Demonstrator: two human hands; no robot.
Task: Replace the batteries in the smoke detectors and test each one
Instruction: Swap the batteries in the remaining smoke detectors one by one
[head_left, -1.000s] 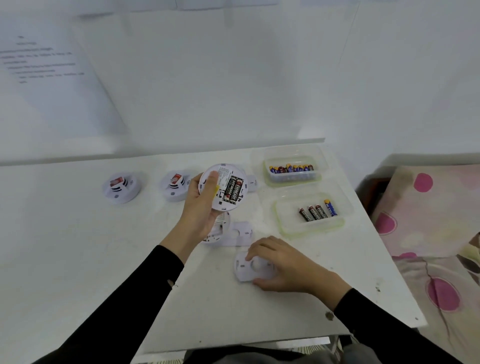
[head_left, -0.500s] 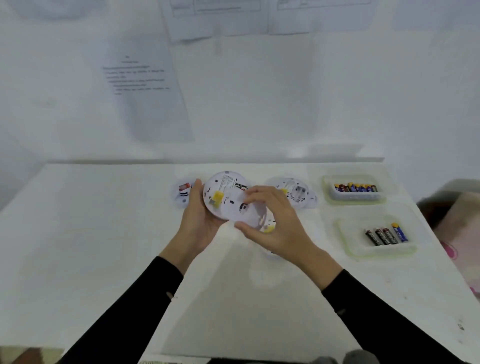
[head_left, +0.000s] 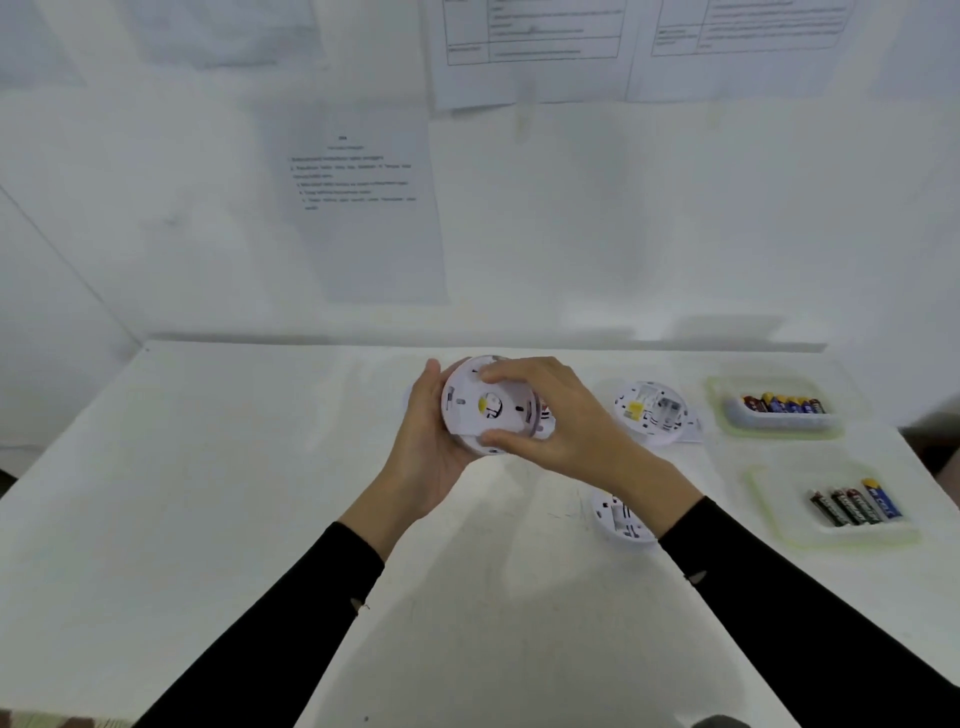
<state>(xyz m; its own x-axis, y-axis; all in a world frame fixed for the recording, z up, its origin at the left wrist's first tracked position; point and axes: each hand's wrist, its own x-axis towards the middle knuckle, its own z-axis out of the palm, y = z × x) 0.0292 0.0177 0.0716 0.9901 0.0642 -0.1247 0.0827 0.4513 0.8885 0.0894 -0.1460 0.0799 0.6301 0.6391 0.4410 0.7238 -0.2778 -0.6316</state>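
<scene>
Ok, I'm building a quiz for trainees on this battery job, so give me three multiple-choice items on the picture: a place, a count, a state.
1. Where does the open detector lie on the table?
A) left of both hands
B) between the held detector and the far tray
C) inside the near tray

2. How many batteries lie in the near tray?
A) two
B) four
C) seven

3. How is the held detector kept up?
A) it lies flat on the table, untouched
B) one hand alone grips it
C) both hands grip it

Answers:
1 B: it sits just right of the right hand and left of the far tray.
2 B: three dark ones and one blue one lie side by side.
3 C: the left hand cups its rim and the right hand's fingers curl over its face.
</scene>
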